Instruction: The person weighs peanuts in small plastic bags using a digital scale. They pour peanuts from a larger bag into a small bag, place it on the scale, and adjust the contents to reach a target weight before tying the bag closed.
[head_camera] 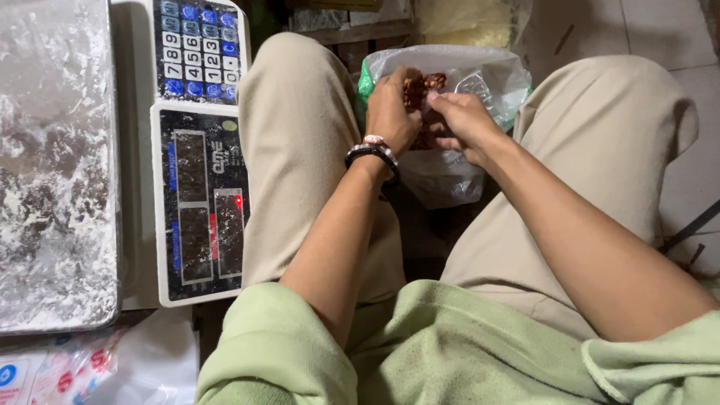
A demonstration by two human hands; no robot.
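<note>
A clear plastic bag (457, 172) with a green edge sits between my knees, holding brown-red pieces (429, 81). My left hand (390, 112), with a beaded bracelet and a dark band at the wrist, grips the bag's left rim by the pieces. My right hand (461, 124) pinches the bag's mouth from the right, fingertips meeting the left hand's. Both hands are closed on the plastic. Most of the bag's contents are hidden behind the hands.
An electronic weighing scale (199, 202) with a keypad (196, 49) and a flour-dusted metal pan (56, 165) stands at the left. Printed plastic packets (52, 371) lie at the lower left. Another bag of pale material (465, 22) sits beyond the knees on the tiled floor.
</note>
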